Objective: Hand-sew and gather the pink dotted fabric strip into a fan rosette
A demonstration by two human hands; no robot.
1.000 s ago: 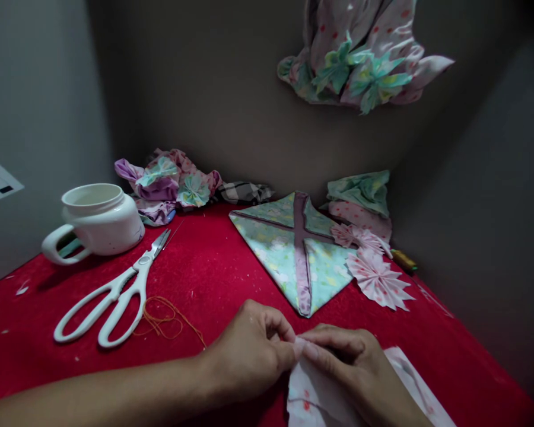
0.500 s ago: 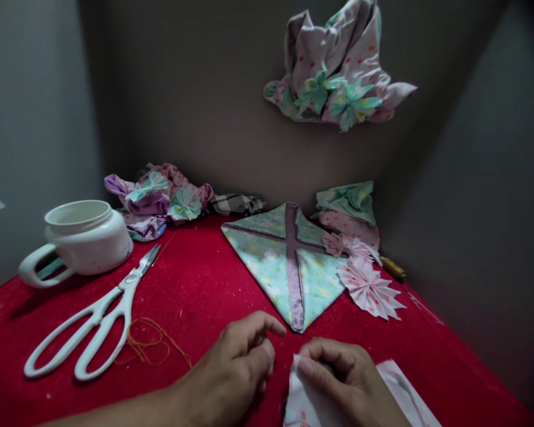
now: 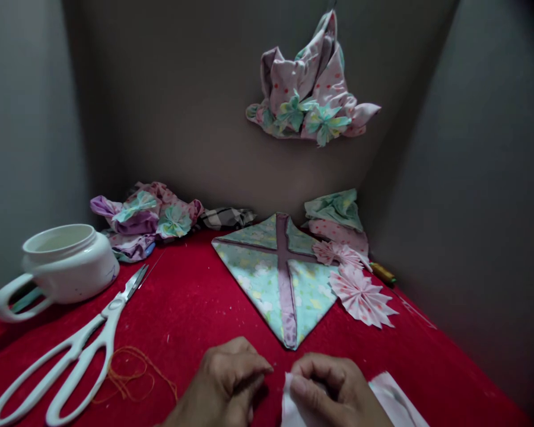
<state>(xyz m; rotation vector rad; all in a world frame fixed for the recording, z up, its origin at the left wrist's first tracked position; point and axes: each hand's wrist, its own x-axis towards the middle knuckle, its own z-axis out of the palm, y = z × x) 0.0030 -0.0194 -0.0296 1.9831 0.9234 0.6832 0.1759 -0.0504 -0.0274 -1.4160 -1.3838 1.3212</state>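
Observation:
Low in the head view, my right hand (image 3: 338, 388) pinches the edge of a pale pink cloth (image 3: 293, 409) between thumb and fingers. Just left of it is my left hand (image 3: 231, 379), its fingers curled and its index finger pointing toward the cloth without touching it; whether anything small lies between its fingertips cannot be made out. Beyond both hands lies a folded green floral cloth square (image 3: 258, 279) with a purple cross on it. Pleated pink fabric flowers (image 3: 362, 296) rest at its right corner. Another pale cloth piece (image 3: 396, 397) lies beside my right hand.
White scissors (image 3: 91, 350) and tangled orange thread (image 3: 131, 370) are at the left, with a white mug (image 3: 71, 267) behind. Fabric pieces (image 3: 151, 213) lie at the back left; a spool (image 3: 382, 273) is at the right. A fabric item (image 3: 311, 89) hangs above.
The camera view has shifted, so the table items appear lower and further left. My left hand has drawn its index finger in lower and more curled. My right hand keeps its pinch on the cloth.

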